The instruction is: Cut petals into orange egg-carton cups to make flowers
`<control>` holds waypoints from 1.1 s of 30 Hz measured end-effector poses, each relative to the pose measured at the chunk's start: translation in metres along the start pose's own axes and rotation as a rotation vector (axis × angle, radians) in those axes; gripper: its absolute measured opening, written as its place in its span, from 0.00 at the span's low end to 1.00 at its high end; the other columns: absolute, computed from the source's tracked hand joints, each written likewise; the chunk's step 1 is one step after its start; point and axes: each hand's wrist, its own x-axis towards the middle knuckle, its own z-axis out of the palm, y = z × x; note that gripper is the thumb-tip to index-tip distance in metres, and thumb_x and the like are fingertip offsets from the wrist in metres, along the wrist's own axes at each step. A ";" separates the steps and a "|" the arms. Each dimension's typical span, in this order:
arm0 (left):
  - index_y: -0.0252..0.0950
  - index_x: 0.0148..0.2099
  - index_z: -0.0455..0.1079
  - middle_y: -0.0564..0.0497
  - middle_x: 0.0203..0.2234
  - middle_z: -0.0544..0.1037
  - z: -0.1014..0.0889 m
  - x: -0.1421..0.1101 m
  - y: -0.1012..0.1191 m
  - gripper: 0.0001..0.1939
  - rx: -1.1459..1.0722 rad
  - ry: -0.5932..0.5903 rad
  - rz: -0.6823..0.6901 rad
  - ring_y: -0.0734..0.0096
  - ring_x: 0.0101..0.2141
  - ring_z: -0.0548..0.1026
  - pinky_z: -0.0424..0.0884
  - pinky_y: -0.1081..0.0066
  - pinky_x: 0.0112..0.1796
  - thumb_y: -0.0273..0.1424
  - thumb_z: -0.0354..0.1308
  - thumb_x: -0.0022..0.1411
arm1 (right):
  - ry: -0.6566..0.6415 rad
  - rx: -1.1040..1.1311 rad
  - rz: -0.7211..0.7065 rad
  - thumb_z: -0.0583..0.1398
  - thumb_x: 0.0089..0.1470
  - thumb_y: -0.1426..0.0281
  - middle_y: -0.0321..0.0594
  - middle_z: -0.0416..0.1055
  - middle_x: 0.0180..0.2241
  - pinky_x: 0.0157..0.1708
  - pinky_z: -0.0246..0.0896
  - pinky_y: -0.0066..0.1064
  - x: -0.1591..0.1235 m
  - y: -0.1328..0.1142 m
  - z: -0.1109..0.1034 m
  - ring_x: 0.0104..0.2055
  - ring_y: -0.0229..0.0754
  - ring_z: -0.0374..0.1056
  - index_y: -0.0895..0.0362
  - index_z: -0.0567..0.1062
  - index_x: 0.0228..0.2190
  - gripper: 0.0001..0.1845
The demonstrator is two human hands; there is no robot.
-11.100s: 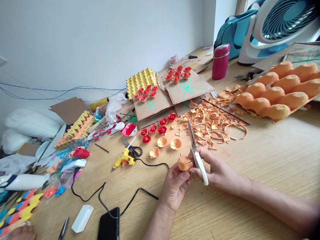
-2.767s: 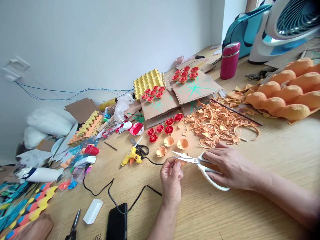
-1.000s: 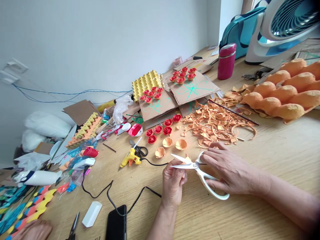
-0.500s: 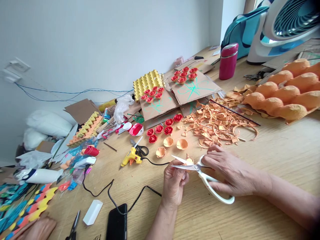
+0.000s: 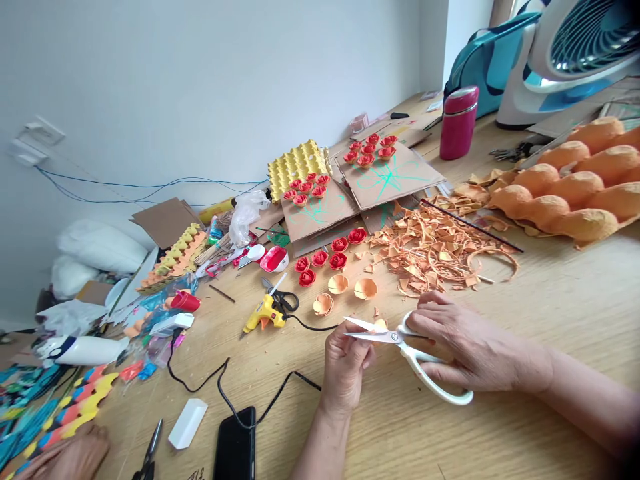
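Observation:
My left hand [image 5: 346, 365] is closed around a small orange egg-carton piece [image 5: 380, 325], mostly hidden by my fingers. My right hand [image 5: 460, 347] grips white-handled scissors [image 5: 410, 350], their blades slightly apart and pointing left over the piece. Three cut orange cups [image 5: 345, 291] lie on the wooden table [image 5: 550, 307] just beyond my hands, with loose red paper roses [image 5: 327, 257] behind them. A heap of orange trimmings [image 5: 435, 247] lies to the right of those.
A yellow glue gun [image 5: 263, 315] with black cord and a phone [image 5: 234, 445] lie left of my hands. Orange egg tray [image 5: 565, 193] at right, cardboard sheets with roses [image 5: 350, 180], magenta flask [image 5: 457, 123], fan [image 5: 570, 53]. Another person's hand [image 5: 65, 457] at bottom left.
Eleven seconds ago the scissors pointed up beside a whole cup; now they point left across the piece. Over the last second the blades have closed a little and a small scrap lies nearby.

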 end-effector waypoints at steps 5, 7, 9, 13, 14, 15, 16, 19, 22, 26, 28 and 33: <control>0.35 0.28 0.72 0.56 0.21 0.66 -0.004 0.001 0.000 0.13 0.126 -0.013 0.051 0.81 0.20 0.56 0.50 0.77 0.20 0.38 0.69 0.51 | 0.026 -0.052 0.020 0.55 0.60 0.58 0.42 0.71 0.32 0.43 0.52 0.43 0.000 0.000 0.000 0.34 0.47 0.65 0.55 0.68 0.36 0.12; 0.35 0.27 0.72 0.55 0.21 0.68 -0.004 0.001 0.000 0.14 0.176 0.003 0.065 0.79 0.21 0.59 0.53 0.76 0.21 0.39 0.70 0.49 | 0.035 -0.057 0.020 0.55 0.60 0.57 0.42 0.71 0.32 0.43 0.51 0.43 0.000 -0.001 0.000 0.34 0.47 0.65 0.55 0.69 0.36 0.13; 0.36 0.26 0.73 0.53 0.21 0.69 -0.004 0.001 0.000 0.14 0.211 0.014 0.073 0.77 0.22 0.63 0.57 0.76 0.22 0.40 0.71 0.48 | 0.038 -0.051 0.015 0.55 0.60 0.57 0.42 0.71 0.32 0.43 0.51 0.43 0.000 -0.001 0.000 0.34 0.47 0.65 0.54 0.69 0.37 0.14; 0.37 0.26 0.73 0.52 0.22 0.72 -0.001 0.001 0.003 0.13 0.249 0.008 0.086 0.73 0.24 0.67 0.60 0.75 0.24 0.40 0.70 0.50 | 0.021 -0.049 0.005 0.54 0.61 0.58 0.41 0.70 0.31 0.44 0.51 0.43 0.000 0.000 0.001 0.33 0.46 0.65 0.54 0.68 0.36 0.13; 0.37 0.26 0.73 0.51 0.22 0.73 -0.001 0.001 0.004 0.13 0.254 0.003 0.088 0.73 0.24 0.68 0.61 0.75 0.24 0.40 0.69 0.50 | 0.013 -0.052 0.000 0.54 0.61 0.58 0.41 0.70 0.31 0.44 0.51 0.43 0.000 0.000 0.001 0.33 0.46 0.64 0.55 0.68 0.36 0.12; 0.37 0.27 0.74 0.51 0.23 0.73 -0.001 0.002 0.005 0.13 0.257 -0.001 0.089 0.72 0.25 0.68 0.61 0.74 0.25 0.40 0.69 0.50 | 0.005 -0.054 -0.005 0.54 0.61 0.59 0.41 0.70 0.31 0.44 0.51 0.43 0.000 0.000 0.001 0.33 0.46 0.64 0.55 0.67 0.35 0.12; 0.37 0.27 0.74 0.51 0.23 0.73 -0.001 0.002 0.005 0.12 0.258 -0.007 0.090 0.72 0.25 0.68 0.61 0.74 0.25 0.40 0.69 0.51 | -0.002 -0.054 -0.008 0.54 0.61 0.59 0.41 0.70 0.31 0.44 0.51 0.42 0.000 0.000 0.002 0.32 0.46 0.63 0.55 0.67 0.35 0.12; 0.36 0.26 0.73 0.51 0.25 0.73 -0.002 0.002 0.007 0.11 0.267 -0.031 0.092 0.73 0.25 0.68 0.62 0.74 0.26 0.38 0.68 0.52 | -0.020 -0.046 -0.009 0.54 0.62 0.59 0.41 0.69 0.31 0.44 0.51 0.42 -0.001 0.000 0.001 0.32 0.45 0.63 0.55 0.67 0.34 0.12; 0.36 0.27 0.74 0.51 0.26 0.74 -0.004 0.003 0.008 0.09 0.300 -0.061 0.111 0.73 0.26 0.69 0.64 0.73 0.28 0.35 0.67 0.54 | -0.025 -0.040 -0.010 0.53 0.62 0.59 0.41 0.69 0.31 0.43 0.51 0.41 -0.001 -0.001 0.001 0.32 0.45 0.62 0.55 0.67 0.34 0.12; 0.36 0.29 0.75 0.50 0.28 0.75 -0.007 0.004 0.011 0.05 0.369 -0.071 0.155 0.70 0.29 0.72 0.67 0.72 0.32 0.30 0.65 0.55 | -0.023 -0.039 -0.013 0.53 0.63 0.60 0.41 0.69 0.30 0.42 0.52 0.40 -0.001 -0.001 0.002 0.32 0.45 0.62 0.55 0.67 0.34 0.12; 0.36 0.30 0.75 0.50 0.29 0.74 -0.009 0.004 0.012 0.02 0.427 -0.068 0.177 0.69 0.30 0.72 0.68 0.72 0.33 0.27 0.64 0.56 | -0.019 -0.046 -0.018 0.53 0.63 0.60 0.41 0.70 0.30 0.42 0.52 0.40 -0.001 0.000 0.002 0.32 0.44 0.63 0.55 0.67 0.34 0.12; 0.35 0.29 0.74 0.52 0.27 0.70 -0.014 0.005 0.014 0.03 0.601 -0.079 0.249 0.73 0.28 0.70 0.68 0.73 0.32 0.25 0.62 0.56 | 0.002 -0.085 -0.039 0.52 0.64 0.62 0.40 0.70 0.29 0.41 0.52 0.38 -0.001 0.002 0.003 0.31 0.43 0.62 0.55 0.67 0.32 0.12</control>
